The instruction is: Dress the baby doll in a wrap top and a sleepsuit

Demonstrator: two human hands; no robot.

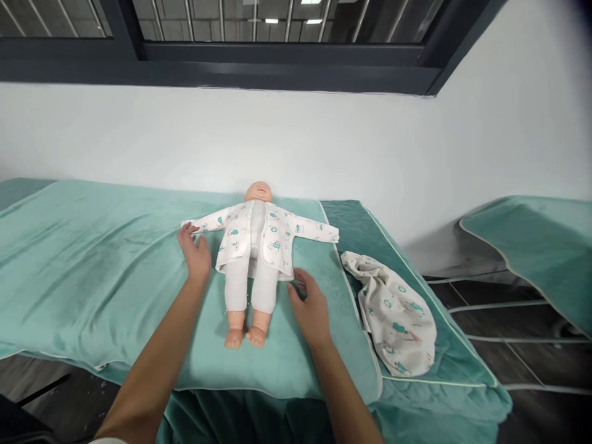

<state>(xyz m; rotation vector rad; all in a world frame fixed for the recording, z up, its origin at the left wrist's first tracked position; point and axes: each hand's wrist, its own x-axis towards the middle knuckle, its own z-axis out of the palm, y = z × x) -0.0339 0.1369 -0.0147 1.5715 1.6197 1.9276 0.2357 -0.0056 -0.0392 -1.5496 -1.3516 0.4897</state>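
A baby doll (259,192) lies on its back, head toward the wall and bare feet toward me. It has on a white printed jacket (280,237), unfastened at the front, with both sleeves spread out sideways. White cloth covers its trunk and legs. At the cuff of the sleeve on the left, my left hand (195,251) rests its fingertips, thumb apart from them. Near the jacket's lower right hem is my right hand (311,306), fingers loosely curved and a gap between thumb and fingers; whether it touches the hem is hard to see.
A crumpled white printed cloth (400,320) lies right of the doll on the darker green bed cover (467,376). Beneath the doll spreads a light green blanket (115,265). The wall and a dark window frame stand behind. At right, green fabric (536,246) hangs over metal bars.
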